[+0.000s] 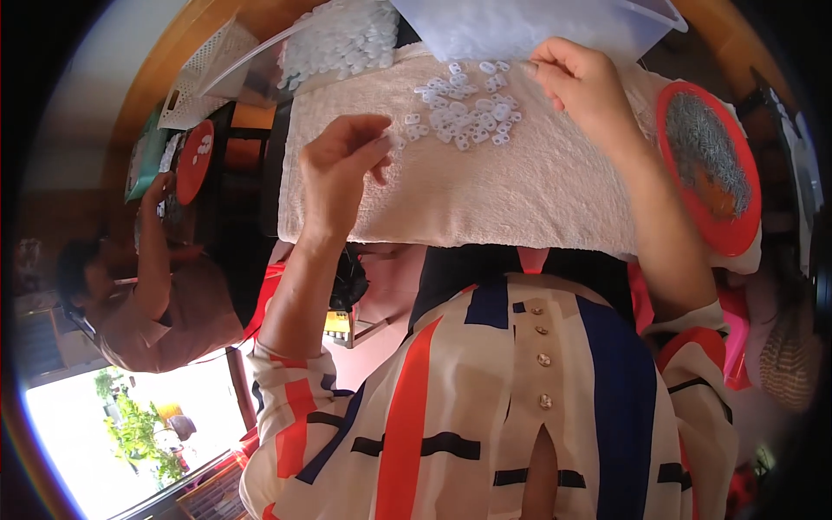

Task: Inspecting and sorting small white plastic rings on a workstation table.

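Note:
A loose pile of small white plastic pieces with holes (459, 113) lies on a beige towel (485, 204) in front of me. My left hand (338, 169) is at the pile's left side, thumb and fingers pinched together. A small white piece (396, 139) shows at those fingertips. Over the towel's far right part, my right hand (585, 91) is also closed in a pinch, just beside the pile. What its fingertips hold, if anything, is too small to make out.
At the right stands a red round tray (752, 221) of small grey metal parts. A translucent bin (537, 30) and a heap of white pieces (342, 43) are at the back. On the left, another person (165, 295) reaches toward a red plate (185, 186).

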`<state>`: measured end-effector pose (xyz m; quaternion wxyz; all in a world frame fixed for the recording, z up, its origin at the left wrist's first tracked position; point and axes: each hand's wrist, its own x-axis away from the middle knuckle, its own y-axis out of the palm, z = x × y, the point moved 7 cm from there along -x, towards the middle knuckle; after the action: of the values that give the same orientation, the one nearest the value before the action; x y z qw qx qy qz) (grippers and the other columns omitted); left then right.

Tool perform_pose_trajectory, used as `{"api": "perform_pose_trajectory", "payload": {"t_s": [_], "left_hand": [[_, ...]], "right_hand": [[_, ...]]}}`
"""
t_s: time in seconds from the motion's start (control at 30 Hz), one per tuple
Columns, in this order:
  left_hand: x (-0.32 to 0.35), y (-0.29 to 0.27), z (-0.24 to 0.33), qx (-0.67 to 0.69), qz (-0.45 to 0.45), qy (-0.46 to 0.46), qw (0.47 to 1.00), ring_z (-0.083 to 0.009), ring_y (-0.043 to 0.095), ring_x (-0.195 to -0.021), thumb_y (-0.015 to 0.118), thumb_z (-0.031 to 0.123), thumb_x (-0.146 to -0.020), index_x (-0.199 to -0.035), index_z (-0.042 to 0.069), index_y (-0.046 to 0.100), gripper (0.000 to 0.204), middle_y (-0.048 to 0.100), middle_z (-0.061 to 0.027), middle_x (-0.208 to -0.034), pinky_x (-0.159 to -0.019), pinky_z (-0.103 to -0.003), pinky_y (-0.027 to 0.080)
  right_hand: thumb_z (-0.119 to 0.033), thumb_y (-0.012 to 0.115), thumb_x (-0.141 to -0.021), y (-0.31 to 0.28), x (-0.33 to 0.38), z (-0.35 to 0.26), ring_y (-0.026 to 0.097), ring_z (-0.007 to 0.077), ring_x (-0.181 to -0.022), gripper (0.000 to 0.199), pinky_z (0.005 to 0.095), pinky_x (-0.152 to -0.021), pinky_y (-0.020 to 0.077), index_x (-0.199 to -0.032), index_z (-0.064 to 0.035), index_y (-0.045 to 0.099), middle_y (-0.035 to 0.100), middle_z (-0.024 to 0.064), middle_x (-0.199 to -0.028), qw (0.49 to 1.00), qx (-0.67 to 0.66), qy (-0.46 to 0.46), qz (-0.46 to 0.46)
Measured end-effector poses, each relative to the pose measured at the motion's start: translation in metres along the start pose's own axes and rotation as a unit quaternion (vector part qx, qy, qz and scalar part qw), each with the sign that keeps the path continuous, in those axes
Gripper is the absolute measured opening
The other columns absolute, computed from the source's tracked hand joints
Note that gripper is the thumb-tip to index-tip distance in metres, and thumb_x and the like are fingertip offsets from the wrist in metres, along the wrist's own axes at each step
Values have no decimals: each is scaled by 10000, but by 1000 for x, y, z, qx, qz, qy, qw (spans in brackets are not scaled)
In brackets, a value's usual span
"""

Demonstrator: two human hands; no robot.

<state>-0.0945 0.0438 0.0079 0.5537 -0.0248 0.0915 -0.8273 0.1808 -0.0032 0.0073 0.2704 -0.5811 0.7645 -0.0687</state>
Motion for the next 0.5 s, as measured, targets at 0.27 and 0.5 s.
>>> {"api": "perform_pose_trajectory", "payload": {"t_s": [0.27,0.5], "left_hand": [[-41,59,8,256,-67,-49,963,-193,637,-679,631,-63,-823,-988,-58,629,165,658,-129,-820,-549,-285,499],[-51,97,24,279,-111,-49,953,-196,633,-678,618,-72,-832,-1017,-60,614,185,656,-127,-848,-551,-284,494]], "right_hand": [[-10,640,-826,23,8,-32,496,35,-680,224,184,-595,409,-1049,-26,624,523,-47,-741,992,-13,-78,-94],[14,657,-801,12,12,-48,544,55,-710,269,206,-607,440,-1064,-20,612,580,-1,-777,990,6,-140,-32]]}}
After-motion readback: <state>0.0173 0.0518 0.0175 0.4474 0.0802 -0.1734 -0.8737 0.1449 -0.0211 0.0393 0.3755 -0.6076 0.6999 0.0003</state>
